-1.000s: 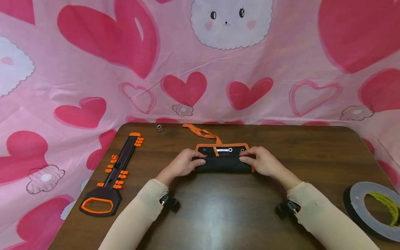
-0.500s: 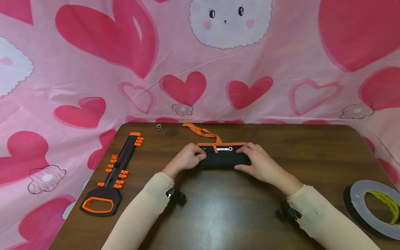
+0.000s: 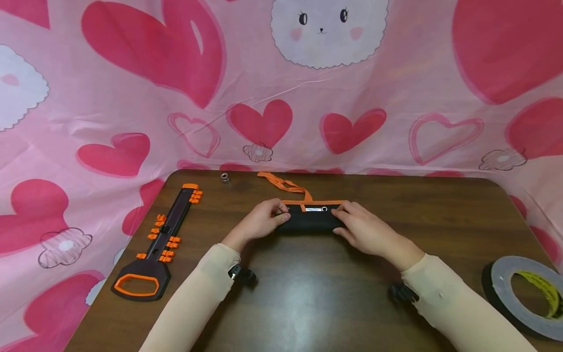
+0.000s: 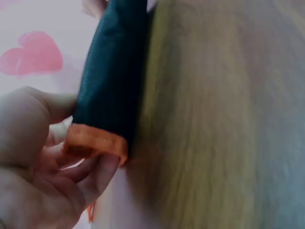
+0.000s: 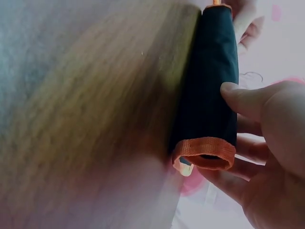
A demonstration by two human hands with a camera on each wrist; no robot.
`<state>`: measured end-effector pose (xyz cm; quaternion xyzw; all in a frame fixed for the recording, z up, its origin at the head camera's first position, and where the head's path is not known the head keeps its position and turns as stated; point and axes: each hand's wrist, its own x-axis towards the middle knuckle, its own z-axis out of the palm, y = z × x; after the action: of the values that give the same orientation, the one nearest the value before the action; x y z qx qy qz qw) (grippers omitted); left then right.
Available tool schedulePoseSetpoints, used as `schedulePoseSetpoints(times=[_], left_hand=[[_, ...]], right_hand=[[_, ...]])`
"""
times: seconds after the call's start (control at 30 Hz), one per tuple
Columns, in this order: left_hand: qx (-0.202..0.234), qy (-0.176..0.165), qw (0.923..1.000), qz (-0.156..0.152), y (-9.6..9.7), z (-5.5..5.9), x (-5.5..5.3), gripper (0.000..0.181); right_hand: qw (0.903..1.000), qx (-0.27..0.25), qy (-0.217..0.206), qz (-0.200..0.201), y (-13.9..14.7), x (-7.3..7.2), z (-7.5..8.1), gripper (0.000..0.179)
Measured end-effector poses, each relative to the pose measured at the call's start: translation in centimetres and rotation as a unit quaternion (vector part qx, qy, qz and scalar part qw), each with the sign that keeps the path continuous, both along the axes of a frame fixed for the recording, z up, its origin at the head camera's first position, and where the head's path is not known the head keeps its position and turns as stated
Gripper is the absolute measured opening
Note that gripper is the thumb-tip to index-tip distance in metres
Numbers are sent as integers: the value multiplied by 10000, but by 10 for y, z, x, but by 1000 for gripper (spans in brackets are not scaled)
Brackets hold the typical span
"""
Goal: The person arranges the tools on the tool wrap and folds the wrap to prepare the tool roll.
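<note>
A black fabric tool roll (image 3: pixel 310 225) with orange trim lies partly rolled up in the middle of the table. Above its rolled part, a strip of the inner side shows a silvery wrench (image 3: pixel 314 209). My left hand (image 3: pixel 266 218) holds the left end, thumb on the near side. At the right end, my right hand (image 3: pixel 361 226) grips the roll between thumb and fingers. Both wrist views show the orange-edged ends, with the left fingers (image 4: pixel 102 175) curled beneath one and the right thumb (image 5: pixel 238 97) on the cloth. An orange strap (image 3: pixel 283 184) trails from the far edge.
On the left of the brown table (image 3: pixel 290 303) lies a black holder (image 3: pixel 169 230) with orange clips and a handle. A small metal socket (image 3: pixel 225 178) stands at the back edge. A roll of tape (image 3: pixel 501 293) lies at the right. A pink heart-patterned cloth (image 3: pixel 352 88) hangs behind.
The tool roll has been rolled further away from me, so less of the inner strip shows. My right hand has shifted left and re-gripped, and both hands have moved slightly farther forward.
</note>
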<state>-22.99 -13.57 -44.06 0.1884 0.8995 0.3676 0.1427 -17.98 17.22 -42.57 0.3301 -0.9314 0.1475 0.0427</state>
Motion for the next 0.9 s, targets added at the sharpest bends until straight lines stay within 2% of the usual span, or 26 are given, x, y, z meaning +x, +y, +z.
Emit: schedulePoseSetpoints(times=[0.1,0.17,0.23,0.33,0.37,0.47,0.5,0.53,0.57,0.6,0.7,0.73,0.9], left_hand=[[-171,125,9997,-137,-8,2,2,33],[-255,16,9993,-278,-13,4,4,48],[-326,-110,9982,-499,-18,5,4,61],[-416,-104,9957,-821,-21,5,3,69],[-379,10,9943,-995,-24,-5,-3,70],[-355,281,9913,-1237,-29,-8,-7,63],[-315,415,9897,-1330,-32,-14,-10,62],[-275,436,9893,-1362,-34,-15,-11,61],[-244,446,9890,-1391,-35,-16,-12,59],[-255,383,9899,-1338,-33,-9,-8,56],[-114,283,9919,-1234,-33,-12,-11,49],[-84,173,9932,-1144,-31,-7,-10,46],[29,225,9950,-975,-27,-9,-14,32]], right_hand=[[9999,13,122,94,0,-3,-2,45],[9998,16,146,141,0,-4,-2,44],[9998,-8,79,165,-1,-5,-2,44],[9997,-110,-166,156,0,-6,-3,44],[9994,-166,-262,136,1,-7,-4,44],[9981,-345,-498,123,3,-9,-8,46],[9979,-369,-514,103,3,-10,-10,45],[9973,-417,-607,79,4,-10,-11,46],[9966,-451,-687,60,4,-11,-12,46],[9959,-486,-764,46,5,-11,-12,47],[9925,-624,-1052,-37,6,-12,-16,49],[9902,-718,-1193,-70,7,-13,-18,51],[9899,-1047,-944,-134,19,-31,-59,56]])
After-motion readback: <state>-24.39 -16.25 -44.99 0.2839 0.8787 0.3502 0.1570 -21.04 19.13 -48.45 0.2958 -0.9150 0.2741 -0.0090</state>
